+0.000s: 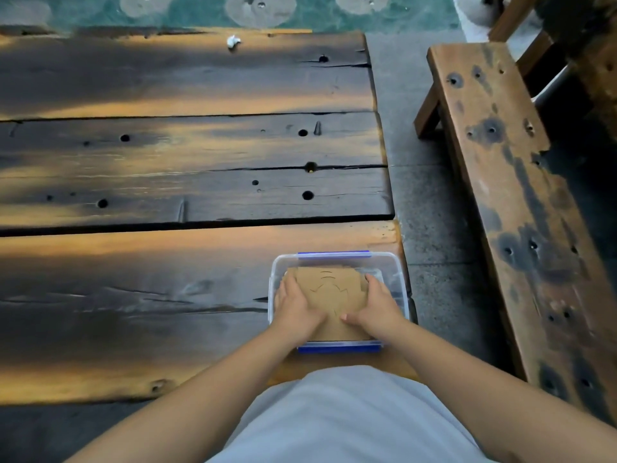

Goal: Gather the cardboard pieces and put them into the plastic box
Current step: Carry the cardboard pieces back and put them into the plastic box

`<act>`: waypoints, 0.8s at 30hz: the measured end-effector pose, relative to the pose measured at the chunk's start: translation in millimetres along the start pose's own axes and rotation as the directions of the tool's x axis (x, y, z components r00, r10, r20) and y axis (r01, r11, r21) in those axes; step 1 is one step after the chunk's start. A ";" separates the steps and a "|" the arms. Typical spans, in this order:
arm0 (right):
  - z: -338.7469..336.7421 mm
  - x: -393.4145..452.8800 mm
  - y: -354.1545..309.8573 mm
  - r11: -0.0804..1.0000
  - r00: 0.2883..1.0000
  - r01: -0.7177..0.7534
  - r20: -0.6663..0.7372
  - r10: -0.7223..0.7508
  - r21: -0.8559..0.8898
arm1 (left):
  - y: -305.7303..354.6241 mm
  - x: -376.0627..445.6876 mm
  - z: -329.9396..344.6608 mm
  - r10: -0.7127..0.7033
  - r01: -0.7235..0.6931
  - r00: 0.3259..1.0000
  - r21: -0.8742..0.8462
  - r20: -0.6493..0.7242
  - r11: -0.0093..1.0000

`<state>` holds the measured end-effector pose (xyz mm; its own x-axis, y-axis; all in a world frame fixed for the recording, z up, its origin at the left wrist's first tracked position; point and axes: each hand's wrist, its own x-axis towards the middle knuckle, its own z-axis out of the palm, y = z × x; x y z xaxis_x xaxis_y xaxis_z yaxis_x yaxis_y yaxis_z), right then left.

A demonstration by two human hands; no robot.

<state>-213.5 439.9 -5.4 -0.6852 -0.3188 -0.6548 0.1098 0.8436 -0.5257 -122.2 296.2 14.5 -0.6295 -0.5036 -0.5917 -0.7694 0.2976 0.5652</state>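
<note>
The surface (187, 182) is a run of wide, dark-stained wooden planks with bolt holes, cracks and orange streaks of bare wood. The plastic box (399, 272), clear with blue clips on its far and near rims, sits at the surface's near right corner, close to the person's light shirt (347, 419). The cardboard pieces (334, 292) lie as a flat brown stack inside the box. The left hand (295, 307) rests on the stack's left side with fingers narrow and fairly straight, pressing down; the right hand (375, 307) presses its right side, fingers slightly bent over the edge. Far beyond the box, near the surface's far edge, lies a small white scrap (233, 41). Right of the box, across grey stone floor (430, 202), stands a weathered wooden bench (507, 195). Beyond the surface is green water with round pads (260, 10).
</note>
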 end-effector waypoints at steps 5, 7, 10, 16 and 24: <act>-17.0 11.8 2.9 0.995 0.977 0.009 0.211 -0.031 0.104 | 3.3 15.9 -9.7 -0.041 0.043 0.994 -0.022 0.105 0.999; -19.7 14.3 5.2 0.991 0.961 -0.007 0.273 -0.030 0.133 | 3.2 19.1 -11.3 -0.065 0.066 0.989 -0.002 0.130 0.998; -22.2 19.1 5.4 0.993 0.956 -0.003 0.291 -0.032 0.117 | 3.7 22.0 -11.1 -0.078 0.084 0.978 -0.025 0.192 0.996; -26.0 23.0 7.6 0.985 0.948 -0.061 0.319 0.006 0.162 | 5.9 25.4 -5.1 -0.048 0.051 0.975 -0.011 0.219 0.999; -32.7 31.7 4.7 0.992 0.949 -0.087 0.311 0.054 0.093 | 2.1 31.6 -10.5 -0.050 0.071 0.937 -0.047 0.347 0.996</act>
<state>-258.2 447.9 -10.9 -0.4207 -0.3908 -0.8187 0.2355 0.8245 -0.5146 -142.5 272.4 3.0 -0.5887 -0.2052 -0.7819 -0.8060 0.2233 0.5482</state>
